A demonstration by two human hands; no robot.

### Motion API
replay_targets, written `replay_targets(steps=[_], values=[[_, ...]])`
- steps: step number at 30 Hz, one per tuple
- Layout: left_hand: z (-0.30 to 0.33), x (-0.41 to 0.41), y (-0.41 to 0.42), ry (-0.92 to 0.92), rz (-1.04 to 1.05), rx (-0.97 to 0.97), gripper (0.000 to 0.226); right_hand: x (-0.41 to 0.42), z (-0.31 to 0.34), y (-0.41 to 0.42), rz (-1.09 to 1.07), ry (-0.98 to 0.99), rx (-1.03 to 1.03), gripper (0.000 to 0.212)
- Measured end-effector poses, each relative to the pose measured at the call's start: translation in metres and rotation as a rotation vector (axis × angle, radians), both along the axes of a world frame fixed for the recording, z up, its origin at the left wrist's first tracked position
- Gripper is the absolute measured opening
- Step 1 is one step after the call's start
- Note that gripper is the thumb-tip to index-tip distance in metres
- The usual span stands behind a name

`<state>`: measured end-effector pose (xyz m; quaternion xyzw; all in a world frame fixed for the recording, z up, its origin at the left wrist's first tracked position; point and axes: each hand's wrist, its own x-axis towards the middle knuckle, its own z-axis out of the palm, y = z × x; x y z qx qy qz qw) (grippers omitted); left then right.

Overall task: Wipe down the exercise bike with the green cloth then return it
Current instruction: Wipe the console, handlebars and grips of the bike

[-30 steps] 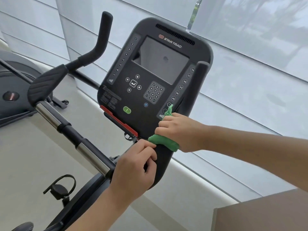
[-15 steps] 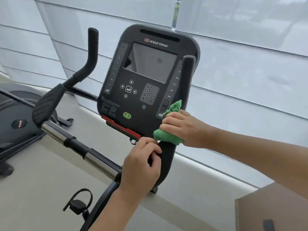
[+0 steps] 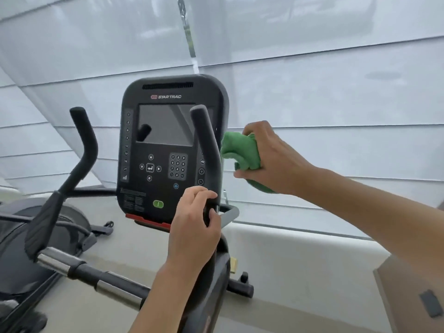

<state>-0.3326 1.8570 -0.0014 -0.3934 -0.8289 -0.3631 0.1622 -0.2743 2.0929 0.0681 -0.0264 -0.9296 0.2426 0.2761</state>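
**Green cloth held off the bike's right handlebar, left hand gripping below**

The right hand [image 3: 269,157] was curled tightly round the bunched green microfibre cloth [image 3: 240,152], holding it just beside the upright black foam-covered right handlebar [image 3: 206,140] of the black exercise bike [image 3: 211,272]. The cloth's leading fold lay very close to the bar; whether it touched could not be told from this angle. A tail of the cloth hung out under the wrist.

The left hand [image 3: 194,227] gripped the same handlebar lower down, fingers wrapped round it near the bottom right corner of the dark grey console panel [image 3: 168,140].

The console carried the words "STAR TRAC" in pale letters beside a small red logo, above a grey blank screen [image 3: 165,126]. A column of numbers ran down its left edge: 1, 3, 6, 9, 12, 15, 18, 21. On the right edge only "40" read clearly. Below the screen sat a numeric keypad [image 3: 177,165], a cluster of round buttons about an enter-arrow key, a green oval button [image 3: 158,203], and a block of small print too fine to read. A red strip [image 3: 146,218] edged the console's bottom.

The black left handlebar [image 3: 84,145] stood apart, with a chrome section [image 3: 51,260] on the crossbar below it. Pale translucent window blinds [image 3: 312,68] filled the background.
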Motion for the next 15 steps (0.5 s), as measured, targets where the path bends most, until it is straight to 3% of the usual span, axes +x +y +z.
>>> replay_targets(steps=[9,13,15], values=[[-0.020,0.001,0.010,0.062,0.067,0.036,0.029,-0.057,0.022,0.000,0.082,0.204,-0.441,0.070],[-0.020,0.001,0.013,0.064,0.080,0.070,0.028,-0.092,0.010,-0.017,0.249,0.092,-0.499,0.080],[-0.020,0.000,0.011,0.072,0.092,0.104,0.027,-0.098,-0.005,-0.032,0.288,0.119,-0.596,0.075]])
